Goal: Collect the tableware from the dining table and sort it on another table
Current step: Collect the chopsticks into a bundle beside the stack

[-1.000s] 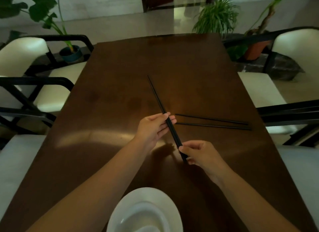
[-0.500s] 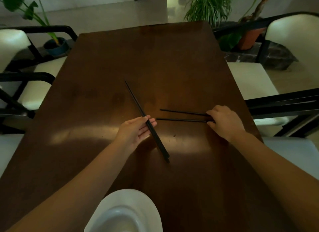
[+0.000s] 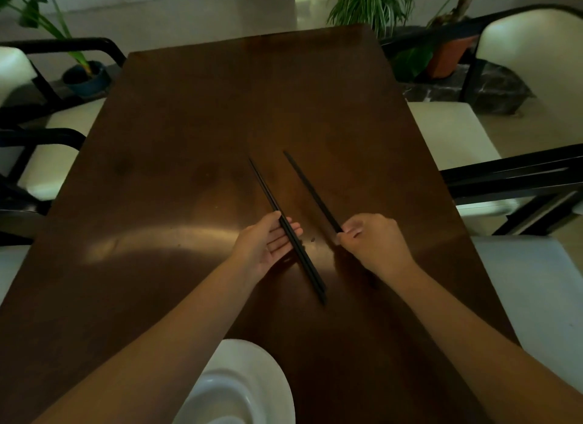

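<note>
Left hand (image 3: 268, 245) half open, palm up; one black chopstick pair (image 3: 285, 228) lies across its fingertips (image 3: 291, 231), thumb on top, ends jutting past both sides. Right hand (image 3: 373, 242) fisted on second chopstick pair (image 3: 310, 190), which points away from the knuckles.

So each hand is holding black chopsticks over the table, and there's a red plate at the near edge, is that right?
Not quite: the plate at the near edge is white, not red, as the head view shows. The rest stands: the left hand and the right hand each hold black chopsticks over the table.
</note>
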Action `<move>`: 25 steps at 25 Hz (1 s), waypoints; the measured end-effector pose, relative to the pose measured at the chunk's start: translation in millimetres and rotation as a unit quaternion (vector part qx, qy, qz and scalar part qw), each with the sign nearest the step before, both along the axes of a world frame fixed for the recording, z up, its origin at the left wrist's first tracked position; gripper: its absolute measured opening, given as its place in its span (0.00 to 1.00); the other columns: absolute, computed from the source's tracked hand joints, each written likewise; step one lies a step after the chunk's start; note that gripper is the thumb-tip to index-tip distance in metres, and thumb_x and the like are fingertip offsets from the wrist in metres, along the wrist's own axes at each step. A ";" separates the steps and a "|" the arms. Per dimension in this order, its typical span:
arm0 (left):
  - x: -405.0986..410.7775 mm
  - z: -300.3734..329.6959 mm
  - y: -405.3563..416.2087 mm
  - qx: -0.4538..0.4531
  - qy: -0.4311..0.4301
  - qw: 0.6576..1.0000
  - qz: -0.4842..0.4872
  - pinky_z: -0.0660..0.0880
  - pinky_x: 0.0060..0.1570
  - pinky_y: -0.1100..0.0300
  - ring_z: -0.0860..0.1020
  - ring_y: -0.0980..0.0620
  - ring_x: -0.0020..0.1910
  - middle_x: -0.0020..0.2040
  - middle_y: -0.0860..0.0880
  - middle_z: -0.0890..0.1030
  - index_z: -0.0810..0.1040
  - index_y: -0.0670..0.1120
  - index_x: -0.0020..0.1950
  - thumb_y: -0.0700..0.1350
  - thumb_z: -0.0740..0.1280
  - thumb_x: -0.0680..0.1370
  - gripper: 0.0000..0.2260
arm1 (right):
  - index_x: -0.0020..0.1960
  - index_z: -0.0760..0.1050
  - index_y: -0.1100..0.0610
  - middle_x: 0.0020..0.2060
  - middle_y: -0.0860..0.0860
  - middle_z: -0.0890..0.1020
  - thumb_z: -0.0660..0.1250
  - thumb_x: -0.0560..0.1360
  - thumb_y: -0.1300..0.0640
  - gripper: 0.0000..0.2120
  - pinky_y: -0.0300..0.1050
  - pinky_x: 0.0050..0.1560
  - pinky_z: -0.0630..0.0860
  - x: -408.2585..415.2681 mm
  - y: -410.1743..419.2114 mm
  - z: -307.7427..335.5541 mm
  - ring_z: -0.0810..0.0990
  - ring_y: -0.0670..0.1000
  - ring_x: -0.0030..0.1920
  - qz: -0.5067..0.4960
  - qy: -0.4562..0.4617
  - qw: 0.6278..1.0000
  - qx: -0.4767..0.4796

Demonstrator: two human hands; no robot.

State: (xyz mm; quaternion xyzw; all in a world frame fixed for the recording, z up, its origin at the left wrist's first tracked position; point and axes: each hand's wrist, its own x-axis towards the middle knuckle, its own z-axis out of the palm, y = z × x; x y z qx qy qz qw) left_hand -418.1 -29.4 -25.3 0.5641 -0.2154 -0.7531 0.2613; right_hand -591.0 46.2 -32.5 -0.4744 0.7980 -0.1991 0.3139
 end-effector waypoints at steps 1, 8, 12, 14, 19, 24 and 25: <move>-2.5 -0.8 1.3 0.000 -0.001 1.000 -0.001 0.80 0.34 0.59 0.84 0.49 0.43 0.46 0.42 0.84 0.78 0.39 0.50 0.48 0.65 0.76 0.12 | 0.42 0.77 0.47 0.38 0.45 0.82 0.69 0.71 0.52 0.02 0.37 0.37 0.76 13.9 4.7 3.5 0.78 0.41 0.36 -0.001 0.001 1.000 -0.031; -13.3 -1.9 12.1 -0.068 0.018 0.997 -0.007 0.80 0.32 0.60 0.84 0.51 0.37 0.43 0.42 0.83 0.78 0.38 0.47 0.37 0.65 0.76 0.04 | 0.47 0.76 0.55 0.42 0.51 0.78 0.64 0.74 0.55 0.05 0.40 0.37 0.70 66.7 16.8 8.3 0.76 0.49 0.41 0.080 0.139 0.981 -0.113; -13.9 2.9 15.3 -0.066 -0.010 0.998 -0.005 0.81 0.35 0.61 0.82 0.51 0.39 0.43 0.42 0.82 0.77 0.37 0.48 0.36 0.63 0.77 0.04 | 0.52 0.76 0.53 0.46 0.50 0.78 0.65 0.74 0.52 0.09 0.43 0.43 0.75 52.7 31.1 17.9 0.77 0.49 0.44 0.092 0.097 0.983 -0.124; -11.5 5.9 17.7 -0.052 -0.029 0.998 -0.013 0.80 0.33 0.62 0.83 0.52 0.37 0.38 0.44 0.84 0.77 0.38 0.47 0.37 0.63 0.77 0.04 | 0.55 0.76 0.50 0.45 0.45 0.77 0.67 0.73 0.52 0.11 0.41 0.46 0.76 26.9 58.6 23.3 0.77 0.45 0.44 0.044 0.031 0.991 -0.123; -11.1 9.4 26.0 -0.033 -0.037 0.997 -0.060 0.80 0.33 0.62 0.84 0.52 0.39 0.40 0.45 0.85 0.77 0.39 0.48 0.37 0.65 0.76 0.04 | 0.59 0.74 0.45 0.48 0.37 0.75 0.66 0.69 0.43 0.19 0.39 0.53 0.72 -13.2 190.4 21.7 0.74 0.37 0.51 0.190 0.045 0.981 -0.017; -19.7 17.1 46.1 -0.027 -0.016 0.997 -0.073 0.80 0.32 0.61 0.84 0.50 0.39 0.39 0.43 0.85 0.77 0.38 0.48 0.36 0.65 0.76 0.03 | 0.61 0.76 0.52 0.55 0.50 0.80 0.74 0.64 0.43 0.28 0.49 0.54 0.77 8.8 265.9 2.6 0.78 0.49 0.57 0.281 0.123 0.952 -0.011; -20.1 18.8 49.5 -0.028 -0.015 0.997 -0.075 0.80 0.32 0.61 0.84 0.50 0.39 0.40 0.43 0.85 0.77 0.38 0.48 0.36 0.65 0.75 0.03 | 0.61 0.76 0.53 0.54 0.50 0.80 0.74 0.63 0.42 0.29 0.49 0.53 0.78 12.3 268.9 -0.1 0.78 0.50 0.56 0.293 0.142 0.945 -0.016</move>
